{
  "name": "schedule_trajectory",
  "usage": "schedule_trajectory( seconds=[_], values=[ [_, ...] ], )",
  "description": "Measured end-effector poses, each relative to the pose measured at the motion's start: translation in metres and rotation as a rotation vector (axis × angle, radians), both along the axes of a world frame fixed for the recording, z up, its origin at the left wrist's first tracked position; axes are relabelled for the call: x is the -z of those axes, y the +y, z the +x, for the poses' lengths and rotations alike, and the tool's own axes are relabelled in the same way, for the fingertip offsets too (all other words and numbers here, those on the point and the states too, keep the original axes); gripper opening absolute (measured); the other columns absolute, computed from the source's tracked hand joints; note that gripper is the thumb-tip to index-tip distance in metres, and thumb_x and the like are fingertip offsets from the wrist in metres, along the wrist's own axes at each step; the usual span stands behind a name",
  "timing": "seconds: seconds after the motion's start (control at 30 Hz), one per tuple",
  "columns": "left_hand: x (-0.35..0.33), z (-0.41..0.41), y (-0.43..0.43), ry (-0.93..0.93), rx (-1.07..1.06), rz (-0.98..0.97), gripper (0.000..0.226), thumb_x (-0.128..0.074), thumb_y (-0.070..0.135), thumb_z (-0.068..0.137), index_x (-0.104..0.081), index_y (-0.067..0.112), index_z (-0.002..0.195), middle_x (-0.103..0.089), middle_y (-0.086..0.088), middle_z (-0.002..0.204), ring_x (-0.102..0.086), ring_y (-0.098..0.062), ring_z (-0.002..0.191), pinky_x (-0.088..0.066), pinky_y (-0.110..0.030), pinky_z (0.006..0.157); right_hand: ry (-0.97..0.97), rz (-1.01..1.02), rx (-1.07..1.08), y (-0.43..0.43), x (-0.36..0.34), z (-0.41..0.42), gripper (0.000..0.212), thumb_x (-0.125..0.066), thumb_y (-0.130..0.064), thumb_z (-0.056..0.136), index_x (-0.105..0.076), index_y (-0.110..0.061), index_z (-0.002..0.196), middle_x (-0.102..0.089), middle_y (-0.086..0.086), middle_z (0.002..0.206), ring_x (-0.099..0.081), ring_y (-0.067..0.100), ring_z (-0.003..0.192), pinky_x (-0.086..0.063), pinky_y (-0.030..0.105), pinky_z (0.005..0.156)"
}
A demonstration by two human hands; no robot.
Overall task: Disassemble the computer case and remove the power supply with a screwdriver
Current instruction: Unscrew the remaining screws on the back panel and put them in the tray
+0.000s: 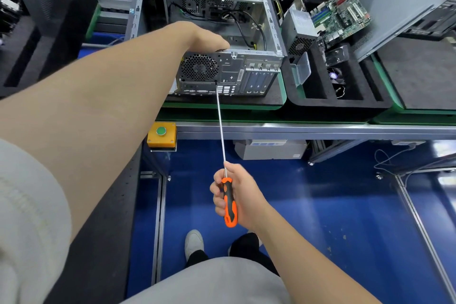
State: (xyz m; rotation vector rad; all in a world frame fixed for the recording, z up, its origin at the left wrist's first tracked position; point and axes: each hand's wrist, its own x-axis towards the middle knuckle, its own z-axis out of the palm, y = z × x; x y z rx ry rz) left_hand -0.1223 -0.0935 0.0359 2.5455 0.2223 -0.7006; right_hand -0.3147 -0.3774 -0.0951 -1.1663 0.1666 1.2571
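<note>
The right hand grips the orange handle of the screwdriver. Its long shaft reaches a screw beside the fan grille on the computer case, at the mat's near edge. Keep the shaft square and press while turning, or the tip may slip. The left hand steadies the top rim, fingers hidden. The power supply likely sits behind that grille.

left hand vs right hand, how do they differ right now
The left hand reaches out to the top rear edge of the open grey metal computer case, fingers hidden; the right hand sits low, near the body. Only the right hand visibly holds a tool: the orange-and-black-handled screwdriver, tip at the case's rear panel. Both are bare.
</note>
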Motion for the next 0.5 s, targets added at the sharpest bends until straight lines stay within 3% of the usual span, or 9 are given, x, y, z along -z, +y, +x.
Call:
schedule_trajectory(
  seconds=[0.1, 0.33, 0.5],
  values=[
    [0.0007, 0.0001, -0.0002, -0.011, 0.017, 0.008, 0.021, -0.029, 0.019, 0.101, -0.022, 0.025, 0.083, -0.025, 0.001, 0.083, -0.016, -0.019, 0.073, -0.017, -0.038, 0.065, 0.023, 0.083, 0.021, -0.0025, 0.0018, 0.0010, 0.026, -0.043, -0.028, 0.102, -0.062, -0.013, 0.094, -0.048, 0.008, 0.072, -0.042, 0.020, 0.060, -0.043, 0.034, 0.058],
    [0.0011, -0.0036, -0.0037, -0.063, 0.000, 0.056, 0.028, -0.028, 0.009, 0.104, -0.023, 0.025, 0.081, -0.023, 0.003, 0.079, -0.013, -0.015, 0.067, -0.014, -0.035, 0.058, -0.181, 0.085, -0.022, -0.0032, 0.0041, -0.0005, 0.021, -0.046, -0.016, 0.113, -0.064, -0.006, 0.116, -0.064, 0.010, 0.088, -0.066, 0.025, 0.077, -0.059, 0.039, 0.077],
    [0.0001, -0.0033, -0.0051, -0.051, -0.006, 0.040, 0.022, -0.029, 0.008, 0.100, -0.022, 0.022, 0.086, -0.023, -0.003, 0.081, -0.013, -0.019, 0.072, -0.014, -0.037, 0.062, -0.444, -0.067, -0.061, -0.0015, 0.0061, -0.0010, 0.014, -0.073, -0.020, 0.101, -0.073, -0.009, 0.109, -0.074, 0.014, 0.088, -0.077, 0.034, 0.082, -0.065, 0.041, 0.077]
  ],
)
